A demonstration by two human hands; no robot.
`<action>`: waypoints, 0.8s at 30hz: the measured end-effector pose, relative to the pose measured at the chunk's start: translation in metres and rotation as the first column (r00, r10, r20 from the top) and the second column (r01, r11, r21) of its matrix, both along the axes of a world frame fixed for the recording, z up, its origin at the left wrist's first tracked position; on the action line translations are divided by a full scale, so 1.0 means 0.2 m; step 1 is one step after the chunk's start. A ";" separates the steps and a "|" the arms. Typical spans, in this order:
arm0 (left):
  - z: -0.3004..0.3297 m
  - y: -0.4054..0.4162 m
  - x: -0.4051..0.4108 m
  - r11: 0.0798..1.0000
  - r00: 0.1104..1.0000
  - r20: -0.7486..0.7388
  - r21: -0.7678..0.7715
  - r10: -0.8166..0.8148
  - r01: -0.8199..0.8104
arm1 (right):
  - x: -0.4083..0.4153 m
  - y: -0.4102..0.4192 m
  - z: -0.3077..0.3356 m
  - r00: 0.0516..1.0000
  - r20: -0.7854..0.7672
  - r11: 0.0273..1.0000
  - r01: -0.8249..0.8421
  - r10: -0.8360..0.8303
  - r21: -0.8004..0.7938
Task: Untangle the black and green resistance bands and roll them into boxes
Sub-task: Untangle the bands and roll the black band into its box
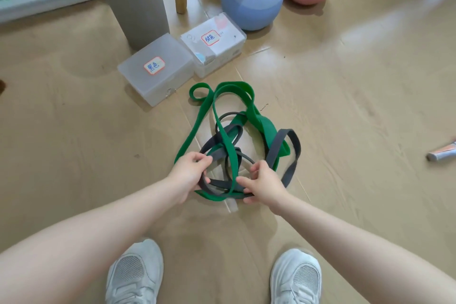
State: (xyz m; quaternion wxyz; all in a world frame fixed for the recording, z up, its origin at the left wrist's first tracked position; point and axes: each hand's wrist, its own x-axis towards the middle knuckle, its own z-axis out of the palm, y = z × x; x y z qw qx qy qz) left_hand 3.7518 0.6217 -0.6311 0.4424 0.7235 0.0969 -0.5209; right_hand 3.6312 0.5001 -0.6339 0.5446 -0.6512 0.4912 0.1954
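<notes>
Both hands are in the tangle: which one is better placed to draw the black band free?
Left, probably. The left hand already pinches the black band, while the right hand grips the near edge where the green band crosses it.

Handwritten "黑色" on the left box's [158, 74] lid label, "绿色" on the right box's [217, 42].

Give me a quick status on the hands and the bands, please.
Left hand and right hand both gripping the tangle. Green band and black band still knotted together on the floor. Both boxes closed, nothing in the way.
</notes>
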 end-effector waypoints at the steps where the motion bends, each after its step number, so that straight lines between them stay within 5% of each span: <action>1: 0.00 0.00 0.01 0.999 0.999 0.011 -0.016 -0.031 0.031 | 0.02 -0.01 -0.03 0.998 -0.057 0.999 0.038 -0.037 0.014; 7: 0.04 0.05 0.00 0.943 0.966 0.043 -0.209 -0.256 0.259 | 0.12 0.04 -0.17 0.910 -0.252 0.858 -0.400 0.329 -0.323; 14: 0.04 0.18 0.06 0.841 0.831 0.244 -0.093 -0.500 0.533 | 0.19 -0.18 0.12 0.989 0.145 0.971 0.050 -0.016 -0.233; 19: 0.08 0.19 0.16 0.684 0.640 0.307 0.051 -0.704 0.728 | 0.21 -0.42 0.35 0.872 0.411 0.904 0.374 -0.266 -0.208; 24: 0.06 0.18 0.21 0.586 0.491 0.347 0.261 -0.799 0.767 | 0.16 -0.58 0.29 0.741 0.504 0.788 0.591 -0.444 -0.174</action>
